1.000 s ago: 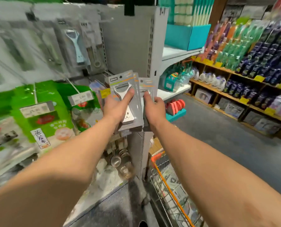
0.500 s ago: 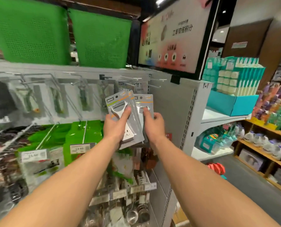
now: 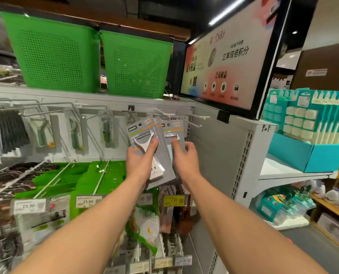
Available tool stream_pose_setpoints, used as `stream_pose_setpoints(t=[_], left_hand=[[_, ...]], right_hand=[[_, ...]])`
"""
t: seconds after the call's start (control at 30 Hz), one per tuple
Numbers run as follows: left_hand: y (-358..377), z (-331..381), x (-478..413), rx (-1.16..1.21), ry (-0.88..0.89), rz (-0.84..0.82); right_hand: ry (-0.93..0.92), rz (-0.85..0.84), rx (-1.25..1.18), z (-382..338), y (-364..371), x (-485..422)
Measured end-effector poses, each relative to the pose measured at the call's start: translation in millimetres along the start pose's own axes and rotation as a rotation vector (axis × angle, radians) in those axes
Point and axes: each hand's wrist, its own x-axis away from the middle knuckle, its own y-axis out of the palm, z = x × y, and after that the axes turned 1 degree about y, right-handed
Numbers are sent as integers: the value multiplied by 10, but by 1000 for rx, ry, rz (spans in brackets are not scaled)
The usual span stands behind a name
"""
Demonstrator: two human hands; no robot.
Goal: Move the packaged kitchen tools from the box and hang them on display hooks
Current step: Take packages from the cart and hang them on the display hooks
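Left hand (image 3: 140,165) grips a fanned stack of flat grey cardboard peeler packs (image 3: 158,155), thumb pressed over the clear blister holding a white Y-shaped peeler (image 3: 143,140). "HOME" reads just left of that thumb. Right hand (image 3: 185,161) pinches one more grey pack (image 3: 173,127), thumb on its front. Thin bare wire hooks (image 3: 196,116) poke out just above the fingertips. The price tag (image 3: 88,201) below the wrists says 15.90. Same grips as half a second ago, but the packs are now up level with the hooks.
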Motion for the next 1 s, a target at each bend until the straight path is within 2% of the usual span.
stream_pose_setpoints(t=[0.2,0.5,0.57,0.67,0.7,0.87,0.93,1.0], left_hand=[[63,-87,-200,25,-9,15],[29,-128,-317,-2,7,17],[-14,-156,-336,-12,17,20],[-80,-174,-323,-28,16,1],[-92,-167,-311,-27,19,-7],[-129,-90,-195,-26,40,-50],[-126,-70,-151,-25,51,-73],[-150,-59,-113,-24,50,-73]], right_hand=[[-32,-21,-29,61,64,-193],[97,-41,123,74,224,-380],[98,13,194,80,246,-389],[-95,228,258,67,229,-294],[-147,229,222,44,215,-270],[-65,-208,17,-114,186,-146],[-48,-236,-32,-124,199,-131],[-48,-190,-77,-116,209,-110]])
